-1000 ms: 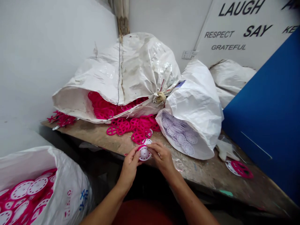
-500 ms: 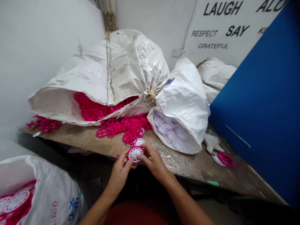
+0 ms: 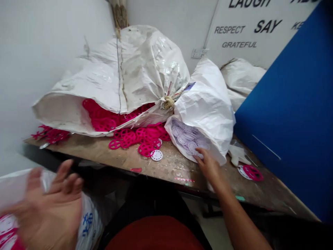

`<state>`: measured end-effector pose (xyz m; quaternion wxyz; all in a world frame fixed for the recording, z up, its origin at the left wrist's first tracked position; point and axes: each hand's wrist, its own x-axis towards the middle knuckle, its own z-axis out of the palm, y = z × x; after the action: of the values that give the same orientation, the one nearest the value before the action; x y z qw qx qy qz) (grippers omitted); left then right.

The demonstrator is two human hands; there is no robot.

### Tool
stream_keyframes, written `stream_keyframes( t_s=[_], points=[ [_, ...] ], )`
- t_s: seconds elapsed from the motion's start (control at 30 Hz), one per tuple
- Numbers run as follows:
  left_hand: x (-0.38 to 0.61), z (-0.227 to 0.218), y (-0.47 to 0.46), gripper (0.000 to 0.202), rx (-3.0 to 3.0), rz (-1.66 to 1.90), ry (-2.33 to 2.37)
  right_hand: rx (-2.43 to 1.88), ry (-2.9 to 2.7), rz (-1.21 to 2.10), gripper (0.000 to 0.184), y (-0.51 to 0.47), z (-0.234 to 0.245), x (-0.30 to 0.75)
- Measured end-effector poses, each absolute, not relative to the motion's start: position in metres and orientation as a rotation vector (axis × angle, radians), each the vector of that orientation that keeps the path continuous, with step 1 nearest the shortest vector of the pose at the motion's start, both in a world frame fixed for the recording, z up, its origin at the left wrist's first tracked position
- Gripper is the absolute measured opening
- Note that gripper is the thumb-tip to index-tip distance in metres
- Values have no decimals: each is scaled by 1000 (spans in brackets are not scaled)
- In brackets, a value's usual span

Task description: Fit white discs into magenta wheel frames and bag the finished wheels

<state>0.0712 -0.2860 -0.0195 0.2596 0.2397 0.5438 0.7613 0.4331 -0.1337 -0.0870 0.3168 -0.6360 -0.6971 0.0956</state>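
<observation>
My left hand (image 3: 52, 205) is blurred and spread open over the white sack of joined pink-and-white discs (image 3: 88, 218) at the lower left; nothing shows in it. My right hand (image 3: 208, 165) reaches into the mouth of the smaller white sack (image 3: 208, 107) on the table, fingertips on the pale lilac-white discs (image 3: 187, 137) inside; whether it grips one is hidden. Pink spoked rings (image 3: 140, 137) spill from the big sack (image 3: 122, 80) onto the wooden table (image 3: 104, 152). One loose white disc (image 3: 156, 155) lies beside them.
A blue panel (image 3: 291, 114) stands along the right side of the table. A pink ring on a white disc (image 3: 251, 172) and a white scrap (image 3: 238, 154) lie near it. More pink pieces (image 3: 50, 134) sit at the table's far left. Another sack (image 3: 241, 80) lies behind.
The disc held in both hands is gone from them. My left hand swung down-left over the floor sack; my right hand moved right into the sack of white discs.
</observation>
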Motion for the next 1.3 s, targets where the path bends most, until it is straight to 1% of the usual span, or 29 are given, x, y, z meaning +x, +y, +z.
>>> stream_keyframes(
  t_s=[0.03,0.07,0.1,0.13,0.17,0.27,0.33,0.4,0.47,0.53,0.6,0.67,0.77,0.83,0.9,1.03,1.1,1.2,1.3],
  points=[
    [75,-24,-277,59,703,2074,1405,-1789,-1875,173,37,-130,-92,447],
    [81,-32,-264,59,801,1993,1392,-1865,-1919,122,40,-128,-97,457],
    [89,-43,-247,53,949,1859,1477,-1913,-1961,73,42,-126,-101,463],
    [97,-56,-229,41,1146,1716,1552,-1932,-1993,34,43,-125,-105,466],
    [105,-68,-211,32,1371,1583,1583,-1933,-2010,-5,43,-125,-107,466],
    [120,-93,-162,22,1869,1389,1670,-1899,-2010,-120,41,-126,-111,466],
    [122,-98,-143,16,1984,1322,1679,-1863,-2003,-153,40,-126,-111,468],
    [121,-97,-134,11,2001,1290,1635,-1832,-1982,-149,42,-126,-109,474],
    [119,-94,-135,12,2025,1271,1595,-1822,-1928,-95,44,-126,-105,479],
    [118,-91,-142,12,1966,1329,1590,-1817,-1843,-24,47,-125,-98,479],
    [120,-87,-153,13,1692,1445,1552,-1803,-1740,86,48,-124,-88,470],
    [127,-82,-165,16,1226,1525,1400,-1703,-1632,313,49,-125,-76,446],
    [141,-74,-182,22,653,1473,1037,-1317,-1506,761,47,-132,-60,391],
    [152,-71,-191,25,489,1432,863,-1110,-1528,893,39,-141,-54,352],
    [160,-69,-198,29,477,1429,818,-1013,-1653,833,32,-150,-54,323],
    [165,-73,-206,37,741,1447,1006,-961,-1867,636,22,-159,-60,304],
    [164,-74,-209,36,925,1429,1112,-942,-1888,672,20,-159,-62,306],
    [161,-73,-212,30,1178,1462,1285,-924,-1924,805,21,-158,-64,308],
    [162,-70,-215,30,1219,1467,1306,-976,-1852,932,22,-158,-64,307]
  ],
)
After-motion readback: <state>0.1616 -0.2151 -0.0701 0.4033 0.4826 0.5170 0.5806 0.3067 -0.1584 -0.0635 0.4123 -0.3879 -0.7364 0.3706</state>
